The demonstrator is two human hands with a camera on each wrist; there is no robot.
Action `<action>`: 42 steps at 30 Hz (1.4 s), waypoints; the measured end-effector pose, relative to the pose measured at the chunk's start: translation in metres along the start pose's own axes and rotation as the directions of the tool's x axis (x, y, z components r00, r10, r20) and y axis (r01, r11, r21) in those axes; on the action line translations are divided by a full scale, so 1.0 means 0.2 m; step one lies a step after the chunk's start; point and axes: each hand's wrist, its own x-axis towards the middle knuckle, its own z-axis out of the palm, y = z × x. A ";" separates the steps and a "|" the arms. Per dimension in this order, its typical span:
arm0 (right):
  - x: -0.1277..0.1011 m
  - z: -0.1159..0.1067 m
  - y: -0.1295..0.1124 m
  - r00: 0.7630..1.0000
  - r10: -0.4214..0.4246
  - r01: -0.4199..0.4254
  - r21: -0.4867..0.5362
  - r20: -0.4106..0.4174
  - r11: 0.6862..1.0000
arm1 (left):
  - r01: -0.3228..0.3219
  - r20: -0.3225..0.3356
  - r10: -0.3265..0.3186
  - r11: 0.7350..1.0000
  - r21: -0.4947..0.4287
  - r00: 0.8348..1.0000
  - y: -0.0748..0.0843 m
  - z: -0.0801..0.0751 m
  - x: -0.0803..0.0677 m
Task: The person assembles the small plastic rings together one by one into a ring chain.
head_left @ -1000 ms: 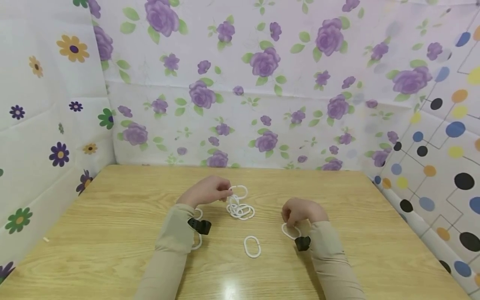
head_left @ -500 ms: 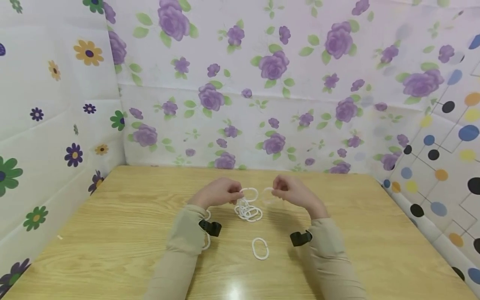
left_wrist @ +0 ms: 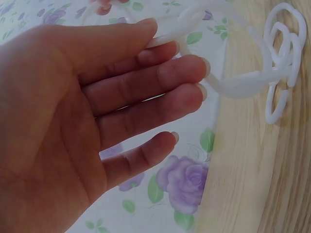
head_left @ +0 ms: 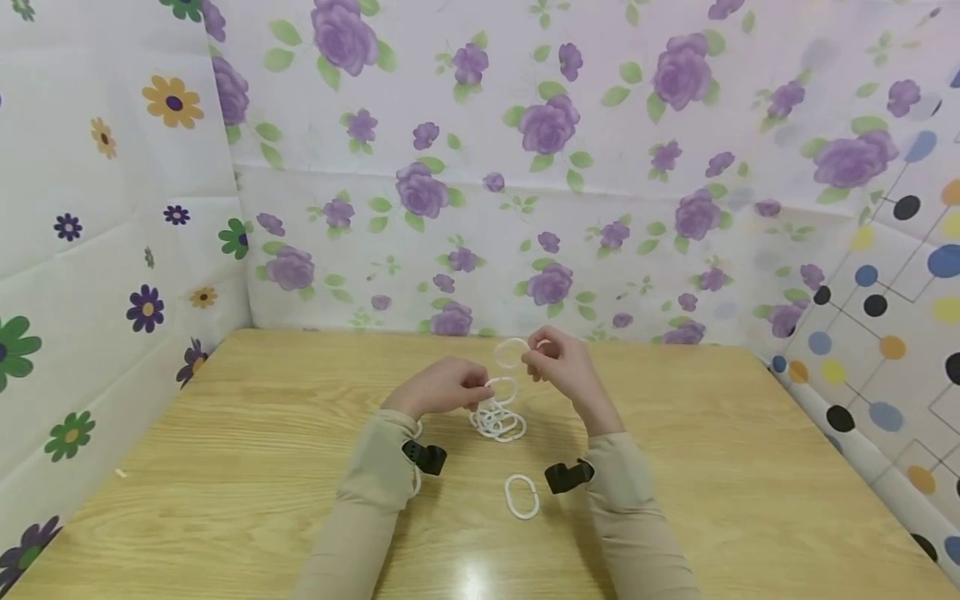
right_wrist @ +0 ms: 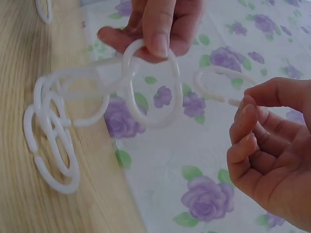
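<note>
The left hand (head_left: 442, 387) pinches, between its thumb and index finger, a white plastic link (right_wrist: 178, 92) which is the top one of a chain (head_left: 498, 425). The other fingers of this hand are extended and relaxed. From the held link the chain goes down, and its lower links lie in a small heap on the wooden worktop (head_left: 675, 433). The right hand (head_left: 562, 362) is raised a little higher and has a separate link (right_wrist: 196, 81) between its thumb and index finger, with the remaining fingers curled in. This link is near the chain's top link but apart from it; a narrow gap in its ring shows close to the fingertips. Another single link (head_left: 507, 496) lies flat on the worktop, nearer to the person. Beside the left sleeve (head_left: 375, 462) two more links, an upper one (head_left: 418, 429) and a lower one (head_left: 417, 482), are partly hidden.
</note>
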 end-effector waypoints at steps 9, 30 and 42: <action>0.01 0.06 0.03 0.988 0.009 -0.026 0.109 0.157 0.994 | -0.001 0.005 0.001 1.000 -0.010 1.000 -0.02 0.02 0.00; 0.02 0.07 0.07 0.955 0.009 -0.028 0.061 0.295 0.998 | 0.029 -0.102 -0.026 0.999 0.021 0.994 0.01 0.00 0.00; 0.02 0.02 0.07 0.962 -0.005 -0.011 0.056 0.272 0.998 | 0.041 -0.108 -0.038 0.999 0.019 0.993 0.01 -0.02 0.00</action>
